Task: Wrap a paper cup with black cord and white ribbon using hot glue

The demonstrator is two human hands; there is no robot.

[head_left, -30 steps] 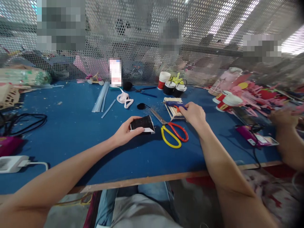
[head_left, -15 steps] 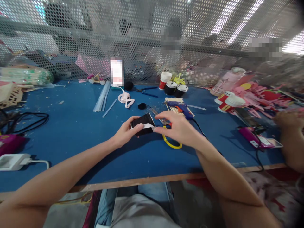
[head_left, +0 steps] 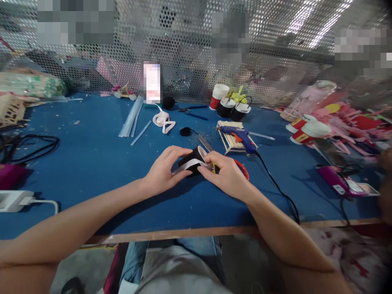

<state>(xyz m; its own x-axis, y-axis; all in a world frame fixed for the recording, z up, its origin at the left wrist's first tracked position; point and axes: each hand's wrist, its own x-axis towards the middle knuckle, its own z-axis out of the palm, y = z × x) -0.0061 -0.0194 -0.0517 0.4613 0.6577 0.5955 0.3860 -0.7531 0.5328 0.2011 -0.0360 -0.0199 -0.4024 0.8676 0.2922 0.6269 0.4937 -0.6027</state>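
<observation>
A paper cup covered in black lies tilted between my hands, its white inside facing right. Across its black side runs a white ribbon. My left hand is closed around the cup's left end, thumb low on the ribbon. At the cup's rim, my right hand pinches the ribbon's right part, its fingers touching the cup. Scissors with a red and yellow handle lie partly hidden behind my right hand. Beyond the cup is a small black round piece with a thin stem.
A blue glue gun rests on a stick rack, its cord running to the front edge. Behind are a ribbon roll, pliers, clear glue sticks and black-wrapped cups. Red cups lie at right.
My left hand has shifted its grip, and the cup has turned so its white inside shows. The ribbon now crosses more of its side. The scissors' red handle has come into view.
</observation>
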